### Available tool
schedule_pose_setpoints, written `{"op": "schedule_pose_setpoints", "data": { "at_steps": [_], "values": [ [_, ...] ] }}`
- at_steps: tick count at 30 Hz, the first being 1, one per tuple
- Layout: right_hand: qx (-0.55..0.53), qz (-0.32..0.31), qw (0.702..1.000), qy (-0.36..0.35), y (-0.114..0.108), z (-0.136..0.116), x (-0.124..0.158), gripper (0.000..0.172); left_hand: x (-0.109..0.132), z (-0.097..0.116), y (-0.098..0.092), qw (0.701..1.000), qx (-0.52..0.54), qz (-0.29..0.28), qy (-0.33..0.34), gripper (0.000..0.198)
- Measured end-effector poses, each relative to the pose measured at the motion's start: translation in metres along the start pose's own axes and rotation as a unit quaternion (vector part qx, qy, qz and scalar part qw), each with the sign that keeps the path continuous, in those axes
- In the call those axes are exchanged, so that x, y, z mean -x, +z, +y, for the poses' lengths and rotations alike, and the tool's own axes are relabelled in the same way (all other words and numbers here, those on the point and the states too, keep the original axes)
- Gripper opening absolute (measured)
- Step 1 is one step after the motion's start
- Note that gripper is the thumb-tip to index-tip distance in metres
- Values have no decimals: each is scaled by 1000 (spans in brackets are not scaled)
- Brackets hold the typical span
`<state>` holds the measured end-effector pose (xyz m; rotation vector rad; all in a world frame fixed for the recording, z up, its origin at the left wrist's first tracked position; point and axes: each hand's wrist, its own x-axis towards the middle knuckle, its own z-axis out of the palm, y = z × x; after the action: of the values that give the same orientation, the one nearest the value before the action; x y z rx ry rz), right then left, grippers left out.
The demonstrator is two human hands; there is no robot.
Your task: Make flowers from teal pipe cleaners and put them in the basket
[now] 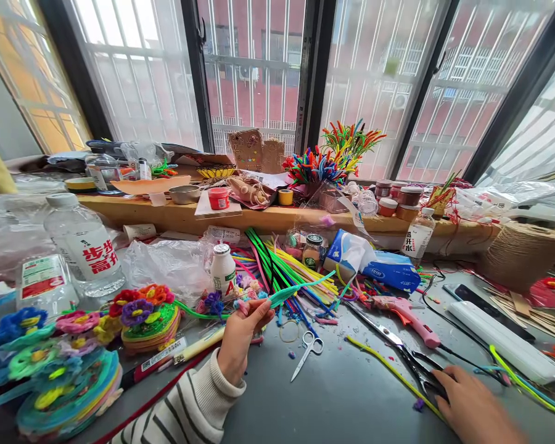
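Head view: my left hand point(246, 330) pinches a turquoise fuzzy stem point(300, 288) near six o'clock, fingertips together. My blurred right hand point(474, 398) touches the black-handled scissors point(392, 339) at four; grip, I cannot tell. The capped white bottle point(222, 271) at eight hides its contents.

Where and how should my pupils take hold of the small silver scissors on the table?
Probably best by the finger loops, coming down from above on the right. The small silver scissors lie flat, with the loops at the far right end and the pointed tip towards the near left, and the left hand is on their left.
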<state>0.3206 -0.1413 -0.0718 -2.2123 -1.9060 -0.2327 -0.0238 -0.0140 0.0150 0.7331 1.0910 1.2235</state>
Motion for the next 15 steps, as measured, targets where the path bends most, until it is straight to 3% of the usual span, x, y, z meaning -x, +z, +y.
{"op": "schedule_pose_setpoints", "data": {
  "at_steps": [3, 6, 9, 13, 15],
  "values": [
    [37, -54, 998, -17, -8, -16, -12, 17, -1, 0, -1, 1000, 10, -8, 3, 25],
    [101, -70, 992, -28, -17, -31, -23, 26, -3, -1, -2, 1000, 26, -14, 0, 27],
    [86, -80, 993, -16, -22, -35, -27, 35, -2, 0, -2, 1000, 24, -10, -13, 29],
    [-24, -46, 999, -5, -36, -33, -27, 24, 1, 3, 0, 1000, 7, -10, -25, 27],
    [-47, -59, 997, 5, -50, -30, -27, 14, 2, 3, 0, 1000, 12, -12, -25, 24]
  ]
}}
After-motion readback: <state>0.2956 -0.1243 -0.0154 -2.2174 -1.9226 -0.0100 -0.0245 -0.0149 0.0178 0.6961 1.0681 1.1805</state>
